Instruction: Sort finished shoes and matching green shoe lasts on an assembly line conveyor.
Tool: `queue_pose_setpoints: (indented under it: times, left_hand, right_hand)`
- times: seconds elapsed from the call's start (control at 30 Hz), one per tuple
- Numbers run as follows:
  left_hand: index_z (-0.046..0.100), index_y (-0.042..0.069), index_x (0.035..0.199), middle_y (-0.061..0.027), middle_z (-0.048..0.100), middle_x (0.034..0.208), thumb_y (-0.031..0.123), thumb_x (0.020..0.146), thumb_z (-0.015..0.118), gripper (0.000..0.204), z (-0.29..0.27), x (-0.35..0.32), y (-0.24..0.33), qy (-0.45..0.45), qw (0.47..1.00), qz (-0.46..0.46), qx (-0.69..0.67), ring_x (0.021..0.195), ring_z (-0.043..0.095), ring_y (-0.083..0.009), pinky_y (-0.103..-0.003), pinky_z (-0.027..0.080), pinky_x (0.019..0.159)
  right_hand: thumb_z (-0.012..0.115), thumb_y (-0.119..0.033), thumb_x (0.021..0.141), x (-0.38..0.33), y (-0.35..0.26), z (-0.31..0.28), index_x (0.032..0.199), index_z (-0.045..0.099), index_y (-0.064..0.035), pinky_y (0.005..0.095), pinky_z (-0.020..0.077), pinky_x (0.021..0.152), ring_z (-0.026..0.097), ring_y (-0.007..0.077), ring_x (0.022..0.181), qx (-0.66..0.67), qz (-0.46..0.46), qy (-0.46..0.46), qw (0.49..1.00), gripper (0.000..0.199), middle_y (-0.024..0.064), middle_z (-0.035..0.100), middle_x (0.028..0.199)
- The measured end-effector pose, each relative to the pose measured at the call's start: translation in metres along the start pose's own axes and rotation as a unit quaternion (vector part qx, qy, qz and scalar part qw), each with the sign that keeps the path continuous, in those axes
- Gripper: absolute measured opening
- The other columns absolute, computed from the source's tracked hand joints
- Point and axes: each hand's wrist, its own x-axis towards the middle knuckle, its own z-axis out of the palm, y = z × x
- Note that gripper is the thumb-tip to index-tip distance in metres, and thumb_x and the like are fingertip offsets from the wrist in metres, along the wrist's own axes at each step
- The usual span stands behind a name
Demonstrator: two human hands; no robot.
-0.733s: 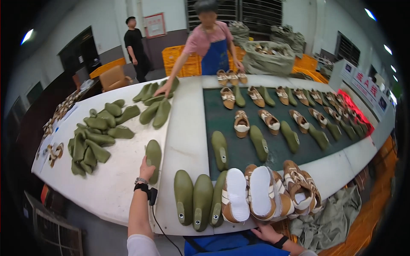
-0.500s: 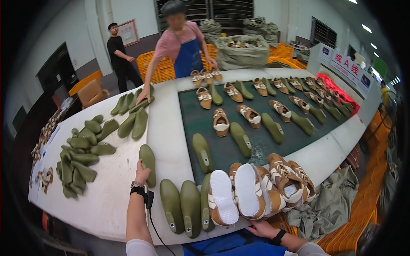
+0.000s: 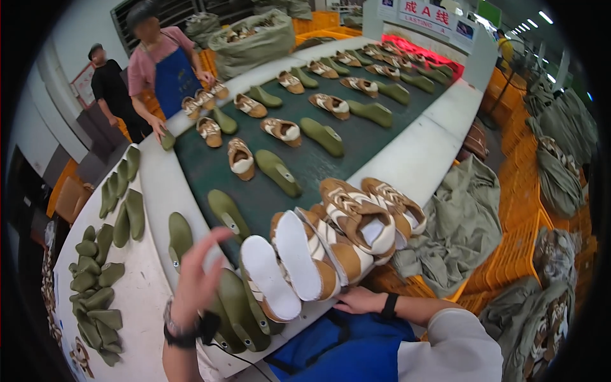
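At the near edge of the white table (image 3: 146, 299), the left hand (image 3: 194, 280) is hovering open and empty, fingers spread, just above an olive shoe last (image 3: 180, 234), as if freed to reach. Low beside the apron, the right hand (image 3: 359, 299) is resting flat under the pile of tan-and-white shoes (image 3: 337, 242), seemingly bracing them; whether it is gripping one cannot be told. Soles are facing up nearest the body, while beyond, shoes and lasts are lying spaced along the green belt (image 3: 305, 165), where a co-worker (image 3: 159, 63) is reaching.
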Motion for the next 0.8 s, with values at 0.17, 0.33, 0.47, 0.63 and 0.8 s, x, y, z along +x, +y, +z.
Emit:
queue_pose_setpoints:
  times: [0.17, 0.33, 0.47, 0.63, 0.8]
  left_hand:
    - [0.065, 0.0, 0.09, -0.0174, 0.067, 0.101, 0.02, 0.082, 0.059, 0.023, 0.043, -0.051, 0.162, -0.011, 0.906, 0.41, -0.105, 0.097, 0.065, -0.0294, -0.049, 0.039, 0.097]
    - [0.067, 0.003, 0.09, -0.0149, 0.069, 0.1, 0.022, 0.086, 0.057, 0.022, 0.059, -0.058, 0.175, -0.09, 0.928, 0.322, -0.163, 0.1, 0.065, -0.0288, -0.049, 0.037, 0.098]
    - [0.065, 0.007, 0.083, -0.0098, 0.07, 0.1, 0.026, 0.089, 0.056, 0.022, 0.037, -0.058, 0.166, -0.122, 0.886, 0.438, -0.091, 0.092, 0.067, -0.0224, -0.042, 0.038, 0.096]
    - [0.061, 0.014, 0.075, -0.0025, 0.071, 0.096, 0.023, 0.087, 0.059, 0.015, 0.056, -0.073, 0.163, 0.095, 0.887, 0.449, -0.044, 0.083, 0.066, -0.0159, -0.035, 0.04, 0.091]
    - [0.06, 0.002, 0.097, -0.0101, 0.067, 0.097, -0.014, 0.066, 0.048, 0.036, 0.08, -0.071, 0.108, 0.068, 0.973, 0.145, 0.165, 0.095, 0.063, -0.0299, -0.048, 0.041, 0.095]
  right_hand:
    - [0.051, -0.031, 0.091, -0.015, -0.048, -0.047, 0.129, 0.047, -0.0119, 0.0468, 0.0514, 0.065, 0.063, 0.0373, 0.072, -0.014, 0.043, -0.112, 0.993, 0.042, 0.018, 0.064, 0.078]
    - [0.057, -0.025, 0.087, -0.05, -0.068, -0.084, 0.105, 0.063, -0.007, 0.0424, 0.0508, 0.059, 0.063, 0.0312, 0.065, 0.024, -0.087, 0.025, 0.996, 0.026, 0.0132, 0.064, 0.072]
    - [0.068, -0.017, 0.078, -0.024, -0.12, -0.145, 0.097, 0.065, -0.0099, 0.0308, 0.0478, 0.065, 0.059, 0.0204, 0.075, -0.038, -0.209, 0.262, 0.941, 0.02, 0.003, 0.062, 0.089]
    - [0.074, -0.024, 0.07, 0.023, -0.136, -0.166, 0.118, 0.055, -0.0133, 0.0407, 0.0402, 0.086, 0.053, 0.0281, 0.096, -0.175, -0.174, 0.265, 0.932, 0.053, 0.0092, 0.053, 0.108]
    - [0.079, -0.028, 0.062, 0.035, -0.124, -0.135, 0.124, 0.052, -0.0161, 0.0405, 0.04, 0.089, 0.053, 0.0298, 0.101, -0.179, -0.121, 0.189, 0.958, 0.068, 0.0129, 0.05, 0.117]
